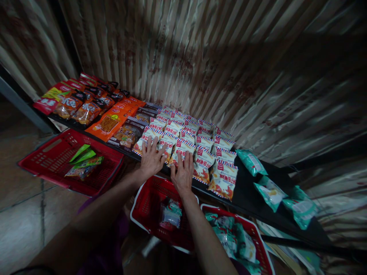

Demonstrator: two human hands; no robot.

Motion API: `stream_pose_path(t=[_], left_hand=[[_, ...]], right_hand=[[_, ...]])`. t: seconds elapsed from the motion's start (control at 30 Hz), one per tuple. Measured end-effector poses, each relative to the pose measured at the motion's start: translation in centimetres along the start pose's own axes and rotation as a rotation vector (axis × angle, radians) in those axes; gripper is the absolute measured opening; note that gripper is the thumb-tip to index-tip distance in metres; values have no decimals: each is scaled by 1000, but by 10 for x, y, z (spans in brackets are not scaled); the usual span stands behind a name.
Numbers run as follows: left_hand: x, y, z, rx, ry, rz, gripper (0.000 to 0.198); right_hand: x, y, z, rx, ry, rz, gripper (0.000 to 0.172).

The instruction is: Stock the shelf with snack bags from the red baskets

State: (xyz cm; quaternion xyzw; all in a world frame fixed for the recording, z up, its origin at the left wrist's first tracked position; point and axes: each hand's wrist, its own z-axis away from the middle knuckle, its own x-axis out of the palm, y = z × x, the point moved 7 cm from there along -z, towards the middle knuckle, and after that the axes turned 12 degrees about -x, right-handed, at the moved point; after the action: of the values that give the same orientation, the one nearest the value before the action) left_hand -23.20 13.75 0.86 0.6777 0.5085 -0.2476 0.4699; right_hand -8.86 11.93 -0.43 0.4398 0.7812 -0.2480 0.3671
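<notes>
Rows of white snack bags (204,142) with red lettering and striped edges lie on a black shelf (243,198). My left hand (152,158) rests with spread fingers on the front bags at the left end of these rows. Beside it, my right hand (183,172) lies on another front-row bag (182,147), fingers stretched over its lower part. Neither hand is wrapped around a bag. Just left of my left hand are dark brown snack packs (129,131), partly overlapped by the white bags.
Orange packs (110,122) and red-and-black snack bags (88,110) fill the shelf's left end. Three teal bags (271,193) lie at right. Below the front edge stand a left red basket (54,152), a middle red basket (146,198) and a right one (263,244) with teal bags.
</notes>
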Motion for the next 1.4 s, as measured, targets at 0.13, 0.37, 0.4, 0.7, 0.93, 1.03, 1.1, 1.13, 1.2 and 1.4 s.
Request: stream_pose_path(t=[0.13, 0.37, 0.4, 0.7, 0.93, 1.03, 1.1, 1.13, 1.2, 1.4], left_hand=[[7, -1, 3, 17, -25, -23, 48], [3, 3, 3, 15, 12, -23, 48], [4, 3, 3, 13, 19, -20, 49], [11, 2, 3, 8, 20, -16, 51], [9, 4, 3, 11, 1, -16, 51], [9, 4, 3, 14, 3, -13, 50], [8, 5, 3, 23, 10, -16, 50], [8, 5, 4, 26, 15, -19, 49], [9, 6, 4, 29, 18, -27, 49], [10, 5, 4, 31, 25, -25, 49]], right_hand=[[-1, 1, 0, -8, 2, 6, 48], [-1, 5, -2, 5, 16, 48, 50], [0, 5, -2, 7, 7, 52, 50], [-1, 8, -10, 1, 12, 35, 47], [1, 8, -10, -2, 4, 33, 46], [2, 8, -10, 3, -18, 45, 47], [3, 9, -11, 14, -29, 55, 47], [3, 9, -11, 21, -34, 59, 47], [4, 9, -12, 34, -41, 62, 47], [7, 9, -13, 28, -47, 39, 48]])
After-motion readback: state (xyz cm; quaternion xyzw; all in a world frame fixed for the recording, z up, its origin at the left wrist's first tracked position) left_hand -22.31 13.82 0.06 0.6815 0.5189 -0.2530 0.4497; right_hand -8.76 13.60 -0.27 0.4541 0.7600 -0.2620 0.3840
